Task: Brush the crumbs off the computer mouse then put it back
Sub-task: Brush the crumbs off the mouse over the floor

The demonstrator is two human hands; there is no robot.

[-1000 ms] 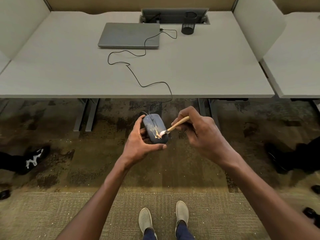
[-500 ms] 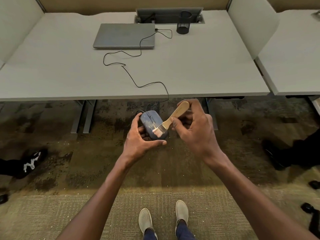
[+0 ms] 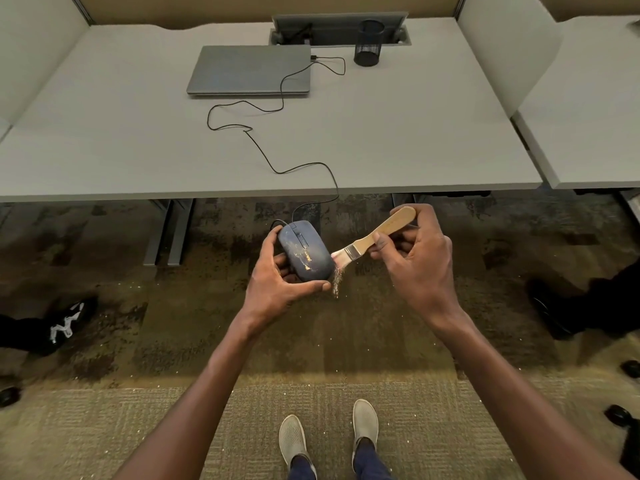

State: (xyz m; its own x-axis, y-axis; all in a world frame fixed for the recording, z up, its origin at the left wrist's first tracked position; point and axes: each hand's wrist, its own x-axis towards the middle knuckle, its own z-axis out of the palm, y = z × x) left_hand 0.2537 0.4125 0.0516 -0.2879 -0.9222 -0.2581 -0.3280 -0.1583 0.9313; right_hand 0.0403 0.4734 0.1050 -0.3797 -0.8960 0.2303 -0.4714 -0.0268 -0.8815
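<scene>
Carpet lies under my hands, just off the desk's (image 3: 415,161) front edge. My left hand (image 3: 277,285) cups the mouse (image 3: 304,252) by its sides: light, hard, probably slick, tethered by its cable (image 3: 277,168). My right hand (image 3: 419,265) pinches the brush (image 3: 375,239), bristles at the mouse's right edge, crumbs (image 3: 335,284) falling.

Even overhead light, dim shadow beneath the desk (image 3: 381,150), wide-angle bending at edges.

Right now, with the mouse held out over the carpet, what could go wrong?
The cable runs from the mouse over the desk edge to the laptop; pulling further might tug the plug. Crumbs are falling onto the carpet, leaving a mess. Yellow crumbs remain on the mouse, so it may go back dirty.
</scene>
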